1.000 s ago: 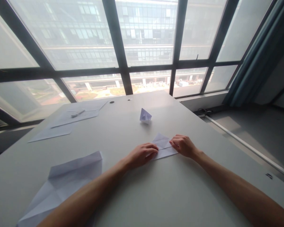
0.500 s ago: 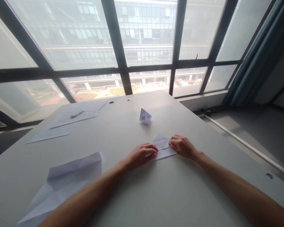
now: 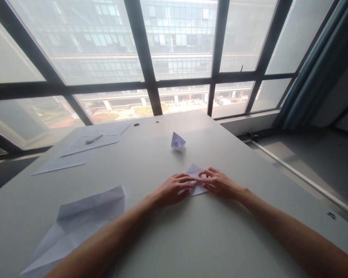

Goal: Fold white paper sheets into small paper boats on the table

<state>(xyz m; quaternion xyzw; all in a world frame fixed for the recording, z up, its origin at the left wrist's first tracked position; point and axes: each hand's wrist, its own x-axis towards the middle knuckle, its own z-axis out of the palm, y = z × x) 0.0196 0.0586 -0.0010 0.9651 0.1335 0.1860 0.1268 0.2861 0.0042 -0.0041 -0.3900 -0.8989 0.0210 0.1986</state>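
Note:
A small folded sheet of white paper (image 3: 193, 169) lies flat on the white table, its pointed end facing away from me. My left hand (image 3: 174, 188) rests on its left side with the fingers stretched out. From the right, my right hand (image 3: 219, 183) lies over the paper, fingers spread and tips near those of my left hand. Together they cover much of the fold. Just beyond stands a folded paper boat (image 3: 178, 143), touched by neither hand.
A large creased paper sheet (image 3: 84, 220) lies at the left, partly behind my left forearm. Farther back are flat white sheets (image 3: 75, 148) with a small whitish object (image 3: 94, 139) on top. Windows (image 3: 179, 96) rise beyond the table (image 3: 220, 239); a curtain (image 3: 313, 69) hangs at right.
My right hand has shifted left across the folded paper, its fingers uncurling and spreading toward my left hand. The left fingers have straightened a little. The paper boat stays put.

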